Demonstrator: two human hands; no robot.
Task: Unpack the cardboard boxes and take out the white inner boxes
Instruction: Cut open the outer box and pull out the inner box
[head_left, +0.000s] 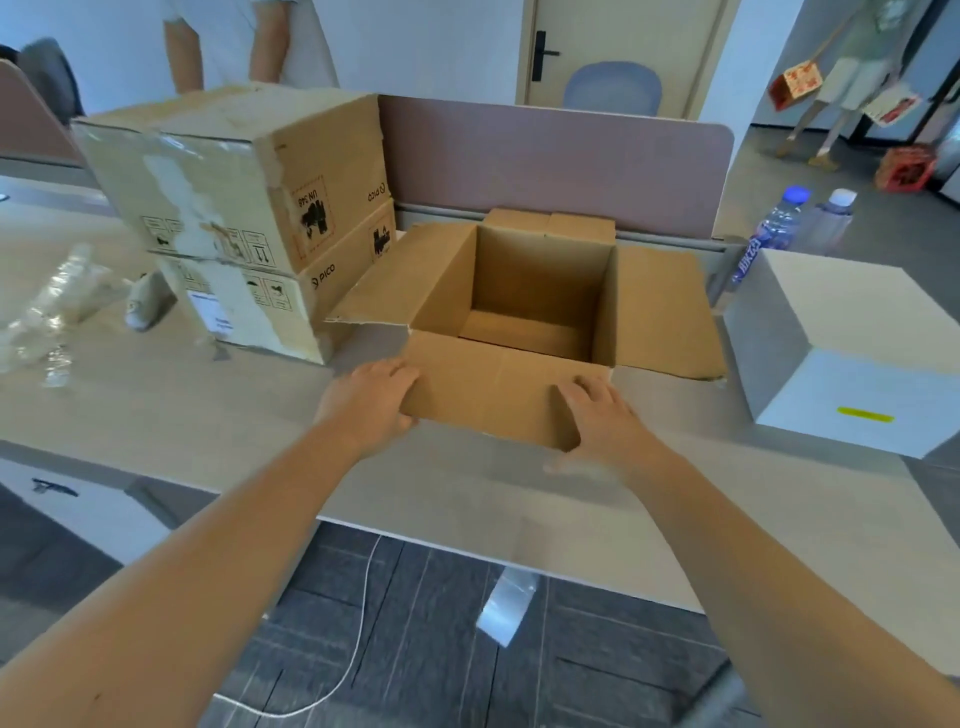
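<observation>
An open cardboard box (524, 322) stands in the middle of the desk with its flaps spread out and nothing inside. My left hand (371, 397) grips the left corner of its near flap. My right hand (602, 415) holds the right end of the same flap, fingers over the top and thumb below. A white inner box (852, 358) with a yellow label sits on the desk to the right. Two closed cardboard boxes (244, 218) are stacked at the left, the upper one turned upside down.
Crumpled clear plastic (47, 306) lies at the far left of the desk (208, 415). Two water bottles (779, 228) stand behind the white box. A mauve divider panel (545, 156) runs along the desk's back edge. People stand beyond it.
</observation>
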